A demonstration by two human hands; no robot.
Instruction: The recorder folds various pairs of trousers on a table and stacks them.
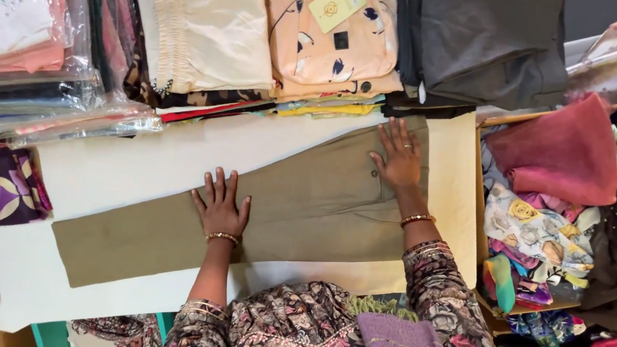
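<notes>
Olive woven trousers (305, 203) (long, flat) | left hand (221, 206), right hand (399, 158) pressing

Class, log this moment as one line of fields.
left hand: flat on olive trousers | right hand: flat on trousers near button | surface: white table | around: folded clothes, box of fabrics

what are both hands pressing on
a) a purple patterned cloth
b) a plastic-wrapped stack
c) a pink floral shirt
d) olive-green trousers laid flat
d: the left hand and the right hand both lie palm down on the olive-green trousers spread across the white table.
</notes>
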